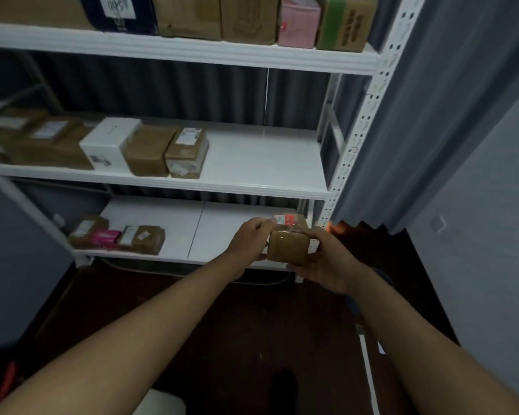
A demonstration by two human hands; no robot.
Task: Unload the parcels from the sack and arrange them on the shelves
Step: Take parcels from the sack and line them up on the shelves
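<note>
Brown, tape-glossed cardboard parcel (288,246) sits gripped between your left hand (250,239) and right hand (324,265), held in front of the right end of the white bottom shelf (222,226). Keep it level and set it down squarely there. Mind the perforated white upright (357,139) just right; open board stretches leftward to the small brown and pink parcels (117,235).

A white metal shelf unit (354,151) stands on a dark floor (252,330), its top shelf (192,50) packed with boxes, its middle shelf (252,175) bearing a row of parcels at left, its bottom shelf (192,229) holding a few small parcels at left.
</note>
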